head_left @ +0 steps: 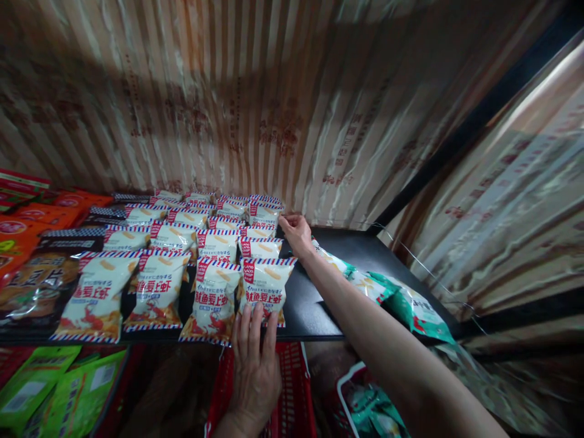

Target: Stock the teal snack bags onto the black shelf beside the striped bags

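White snack bags (157,289) with striped blue-and-red edges and red lettering stand in several rows on a black shelf (314,313). My left hand (256,365) is open, its stretched fingers resting against the lower front of the rightmost front snack bag (267,286). Farther back, my right hand (296,234) reaches across to the right end of the rows. Its thumb and fingers are pinched at the right edge of a rear snack bag (264,214).
Green-and-white bags (369,286) lie on the shelf at right. Dark brown bags (39,280) and orange bags (50,213) sit at left. Below are a red basket (296,377), green packets (77,389) and a white-rimmed basket (342,395). A striped curtain hangs behind; a black post (456,140) slants at right.
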### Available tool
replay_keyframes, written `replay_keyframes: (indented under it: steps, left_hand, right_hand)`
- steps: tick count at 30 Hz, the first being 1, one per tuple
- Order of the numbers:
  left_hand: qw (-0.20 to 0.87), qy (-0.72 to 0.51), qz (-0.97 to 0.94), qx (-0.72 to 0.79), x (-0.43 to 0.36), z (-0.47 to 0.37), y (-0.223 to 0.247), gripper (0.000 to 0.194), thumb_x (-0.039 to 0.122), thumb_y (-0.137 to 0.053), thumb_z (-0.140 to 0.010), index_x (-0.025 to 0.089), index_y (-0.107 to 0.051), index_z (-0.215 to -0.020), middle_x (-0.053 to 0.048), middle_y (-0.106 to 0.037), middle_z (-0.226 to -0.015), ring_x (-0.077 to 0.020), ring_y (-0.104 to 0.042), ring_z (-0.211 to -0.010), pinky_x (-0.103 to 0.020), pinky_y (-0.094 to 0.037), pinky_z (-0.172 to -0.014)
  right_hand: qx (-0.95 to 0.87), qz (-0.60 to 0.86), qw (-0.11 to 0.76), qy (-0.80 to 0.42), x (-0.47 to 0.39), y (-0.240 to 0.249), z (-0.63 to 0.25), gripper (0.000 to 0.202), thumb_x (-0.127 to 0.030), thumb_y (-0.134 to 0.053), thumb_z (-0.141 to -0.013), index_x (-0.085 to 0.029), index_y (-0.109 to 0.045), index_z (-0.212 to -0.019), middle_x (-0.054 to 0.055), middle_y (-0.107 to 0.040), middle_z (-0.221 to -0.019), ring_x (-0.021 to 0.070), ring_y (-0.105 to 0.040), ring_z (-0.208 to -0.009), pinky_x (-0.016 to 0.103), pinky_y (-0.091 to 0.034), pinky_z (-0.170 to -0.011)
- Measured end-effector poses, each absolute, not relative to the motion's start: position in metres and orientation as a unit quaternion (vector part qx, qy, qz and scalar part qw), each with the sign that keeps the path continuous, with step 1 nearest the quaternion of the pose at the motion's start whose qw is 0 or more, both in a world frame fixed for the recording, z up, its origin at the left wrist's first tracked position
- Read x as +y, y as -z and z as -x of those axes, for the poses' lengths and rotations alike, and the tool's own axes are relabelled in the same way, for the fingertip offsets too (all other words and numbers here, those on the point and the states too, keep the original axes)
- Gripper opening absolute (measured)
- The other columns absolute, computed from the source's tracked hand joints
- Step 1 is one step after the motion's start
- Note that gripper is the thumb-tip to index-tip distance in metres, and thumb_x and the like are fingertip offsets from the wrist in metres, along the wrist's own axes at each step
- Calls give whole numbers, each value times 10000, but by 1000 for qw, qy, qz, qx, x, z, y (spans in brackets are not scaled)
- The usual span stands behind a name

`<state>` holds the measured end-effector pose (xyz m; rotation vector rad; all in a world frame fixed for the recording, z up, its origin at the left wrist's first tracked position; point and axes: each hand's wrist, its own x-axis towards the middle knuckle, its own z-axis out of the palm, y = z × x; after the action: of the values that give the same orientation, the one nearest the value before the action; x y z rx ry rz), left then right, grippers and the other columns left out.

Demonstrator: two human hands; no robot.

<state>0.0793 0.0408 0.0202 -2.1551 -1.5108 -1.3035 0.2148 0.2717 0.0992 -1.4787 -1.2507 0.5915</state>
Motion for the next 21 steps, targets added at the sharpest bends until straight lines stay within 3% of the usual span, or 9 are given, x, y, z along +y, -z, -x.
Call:
replay_keyframes:
  steps: [6,13,17,21]
  left_hand:
    - [104,436,729,-517,39,-79,-21,487,-12,-454,-794,106,-498,-1264,-190,-419,-1371,-350,-270,-1356,-523,-292,-1064]
    - [109,429,728,-523,40,-78,-22,504,-17,-447,-785,116,-496,-1269,-178,-423,-1373,-337,-275,-1355,-515,-309,-1063]
    - [106,429,730,-522,40,-78,-21,524,-14,-448,-780,120,-484,-1285,-174,-413,-1386,-333,-276,-1357,-515,-298,-1074]
    - [103,433,727,-523,40,-78,-21,557,1,-442,-787,137,-444,-1328,-164,-413,-1393,-325,-266,-1366,-510,-298,-1078]
  right_hand:
    - [-506,580,501,-394,245,-96,-210,337,-480,-751,-562,-191,-644,-697,-9,-641,-605,135,-560,-547,249,-435,-513]
    - [-476,557,522,-436,248,-104,-203,372,-461,-775,-517,-191,-641,-735,-23,-642,-611,110,-559,-518,240,-446,-506]
    - [-468,548,530,-447,252,-105,-198,357,-415,-802,-476,-181,-603,-659,-34,-610,-556,110,-554,-517,246,-457,-530]
    - [-471,541,546,-433,252,-109,-200,346,-433,-765,-504,-187,-576,-658,-49,-578,-549,95,-511,-502,233,-424,-512]
